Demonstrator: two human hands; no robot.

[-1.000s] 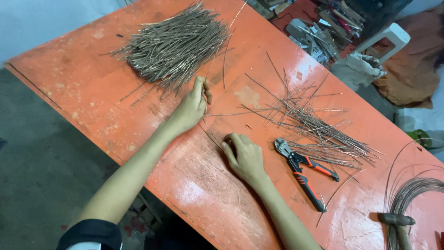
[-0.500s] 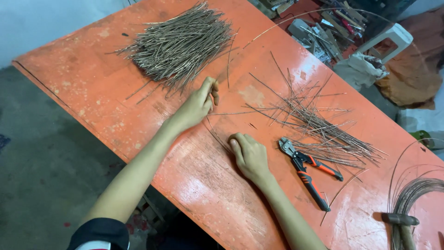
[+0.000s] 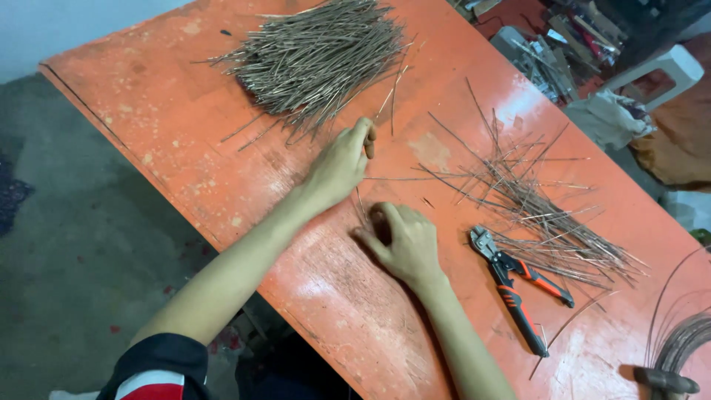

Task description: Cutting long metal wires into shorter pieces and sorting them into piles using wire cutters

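Two hands: both at work near the middle of the orange bench [image 3: 185, 126], with the cutting pliers [image 3: 518, 289] as the landmark for everything below.
Left hand [image 3: 337, 167]: up and to the left of the pliers, well apart from them, fingers curled and pinching the end of a thin wire piece [image 3: 370, 144] between thumb and forefinger (the piece itself is very thin and hard to trace).
Right hand [image 3: 404, 241]: just left of the pliers, knuckles up, fingers bent down and pressed onto the bench over a few thin wire strands [image 3: 361, 207]; whether it truly grips them I cannot tell.
Cutting pliers: orange and black handles, jaws pointing up-left, lying flat on the bench, untouched.
Cut wire bundle [image 3: 318, 55]: a dense heap of short straight pieces, far up and left of the pliers, just beyond the left hand's fingertips.
Loose wire scatter [image 3: 533, 207]: longer pieces crossing one another, directly above and to the right of the pliers, some touching the plier head.
Wire coil [image 3: 681, 341]: curved strands at the bench's edge, right of the pliers' handles and a little below.
Clutter [image 3: 570, 52]: tools and scraps off the bench, far above the pliers.
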